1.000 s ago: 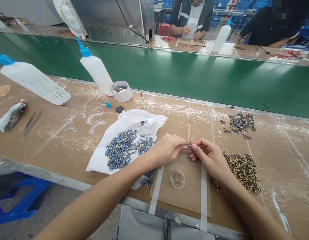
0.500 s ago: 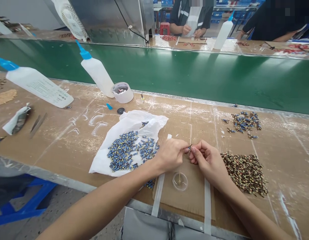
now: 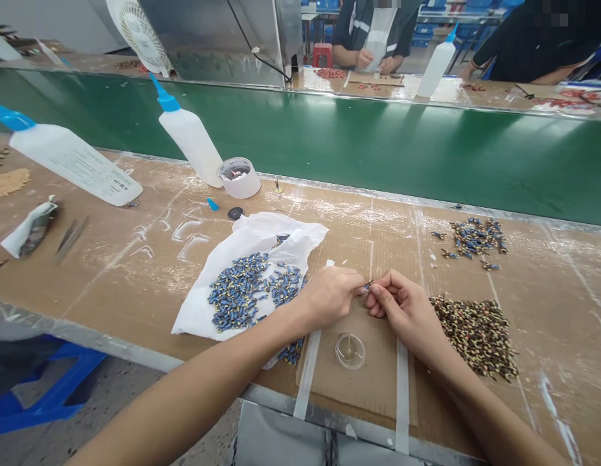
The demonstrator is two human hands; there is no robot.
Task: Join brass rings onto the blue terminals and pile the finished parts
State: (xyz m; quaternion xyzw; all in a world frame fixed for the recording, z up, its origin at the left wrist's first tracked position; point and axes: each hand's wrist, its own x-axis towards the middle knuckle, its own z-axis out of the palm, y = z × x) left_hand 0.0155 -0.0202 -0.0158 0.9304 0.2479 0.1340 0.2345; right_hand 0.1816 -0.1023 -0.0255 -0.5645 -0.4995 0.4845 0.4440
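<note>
Fingertips of my left hand (image 3: 333,294) and my right hand (image 3: 401,304) meet in a pinch over the cardboard pad. Between them sits a tiny blue-and-dark figure piece (image 3: 369,284), mostly covered by the fingers. Below the hands, a small clear cup (image 3: 350,351) of liquid has a thin stick standing in it. White sheeting (image 3: 198,310) left of my left hand bears a heap of small blue-and-yellow parts (image 3: 239,291). To the right of my right hand lies a pile of small brown-and-cream parts (image 3: 475,336), and behind it a group of blue-and-dark pieces (image 3: 478,237).
Two white bottles with blue nozzles (image 3: 191,139) (image 3: 77,162) and a tape roll (image 3: 239,178) stand at the back left. Tweezers (image 3: 72,239) lie further left. A green belt (image 3: 329,136) runs behind the table, with two people across it.
Both hands stay nearly in place, still pinching the tiny piece together. The view has shifted very slightly; nothing else visibly moves.
</note>
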